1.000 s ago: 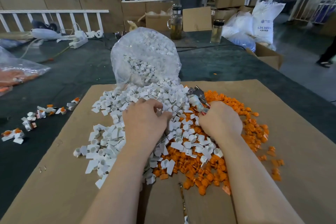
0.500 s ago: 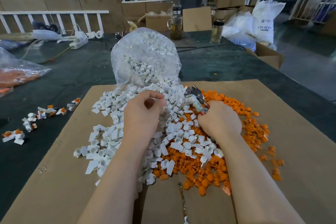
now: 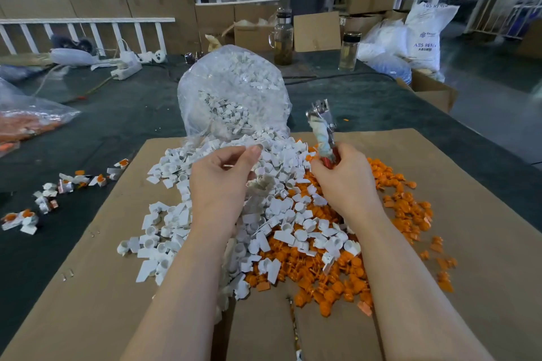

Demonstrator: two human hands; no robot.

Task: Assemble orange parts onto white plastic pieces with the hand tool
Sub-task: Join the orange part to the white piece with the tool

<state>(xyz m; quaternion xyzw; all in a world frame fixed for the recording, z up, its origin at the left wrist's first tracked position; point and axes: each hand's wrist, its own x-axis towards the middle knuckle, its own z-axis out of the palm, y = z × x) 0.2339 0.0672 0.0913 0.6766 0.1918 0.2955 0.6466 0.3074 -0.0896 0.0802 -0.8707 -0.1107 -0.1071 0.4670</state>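
A heap of white plastic pieces (image 3: 176, 228) spills from a clear bag (image 3: 234, 91) onto a cardboard sheet (image 3: 469, 199). Orange parts (image 3: 396, 193) lie piled to the right and partly under the white ones. My left hand (image 3: 223, 182) is raised above the white heap, fingers curled round a white piece (image 3: 262, 183) that looks blurred. My right hand (image 3: 346, 182) grips the hand tool (image 3: 321, 129) by its red handle, the metal head pointing up and away.
Several assembled white-and-orange pieces (image 3: 70, 182) lie in a row on the dark table at the left. A bag of orange parts (image 3: 26, 123) sits far left. Two glass bottles (image 3: 283, 35), cardboard boxes (image 3: 434, 91) and white sacks (image 3: 422, 35) stand behind.
Both hands have lifted off the pile. My left hand came up with a white piece, and my right hand raised the tool so its head stands upright.
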